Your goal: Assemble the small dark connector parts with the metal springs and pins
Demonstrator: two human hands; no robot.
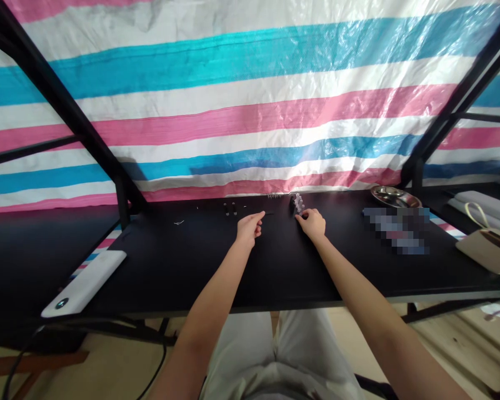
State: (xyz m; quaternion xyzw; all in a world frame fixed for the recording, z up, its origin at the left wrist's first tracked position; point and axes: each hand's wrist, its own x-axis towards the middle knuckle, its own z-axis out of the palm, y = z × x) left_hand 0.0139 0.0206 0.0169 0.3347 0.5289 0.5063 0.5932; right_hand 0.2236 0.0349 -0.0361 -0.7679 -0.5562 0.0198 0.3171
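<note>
Both my arms reach far across a black table [275, 266]. My left hand [249, 228] is curled, its thumb and forefinger pinched toward a thin dark object [269, 213] lying just past the fingertips; whether it grips it I cannot make out. My right hand [312, 223] is curled too, its fingertips touching a small pale, beaded-looking object [299, 203] near the table's back edge. Two small dark upright pieces [229, 209] stand left of my left hand.
A metal dish [394, 195] sits at the back right beside a blurred patch. A white flat device [85, 283] lies at the table's left edge. A beige flat case [489, 250] rests at the right. A striped tarp [250, 100] hangs behind, framed by black bars.
</note>
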